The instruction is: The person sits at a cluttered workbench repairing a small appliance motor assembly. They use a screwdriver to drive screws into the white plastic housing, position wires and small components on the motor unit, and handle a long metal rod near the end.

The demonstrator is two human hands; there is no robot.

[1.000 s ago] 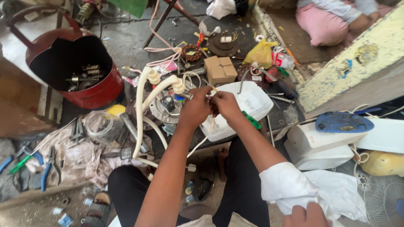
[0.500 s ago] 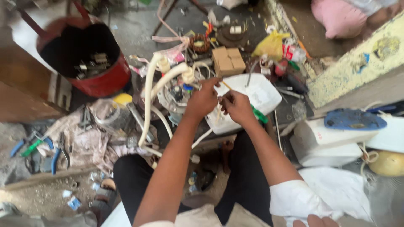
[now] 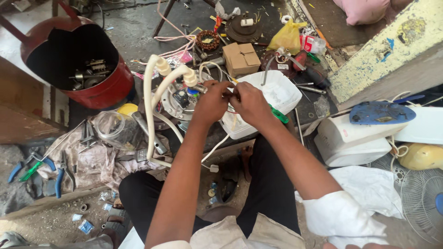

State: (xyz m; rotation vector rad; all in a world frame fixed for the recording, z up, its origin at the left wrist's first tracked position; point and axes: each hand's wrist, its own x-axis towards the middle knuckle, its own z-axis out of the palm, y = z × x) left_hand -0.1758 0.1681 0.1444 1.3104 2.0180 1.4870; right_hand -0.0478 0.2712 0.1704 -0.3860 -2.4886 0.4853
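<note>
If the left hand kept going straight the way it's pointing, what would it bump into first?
The left hand points up and slightly right, toward the right hand, so it would probably meet those fingers and the thin wires between them first. Beyond lies the white plastic box, though depth is hard to judge.

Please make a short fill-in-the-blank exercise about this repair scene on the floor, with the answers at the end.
1. Both hands, the left hand and the right hand, pinch thin ____ between the fingertips.
2. The big bucket at the upper left is ____ in colour.
3. The cardboard box lies ____ the hands.
4. The pliers at the far left have blue and ____ handles.

Answers: wires; red; beyond; green
</note>
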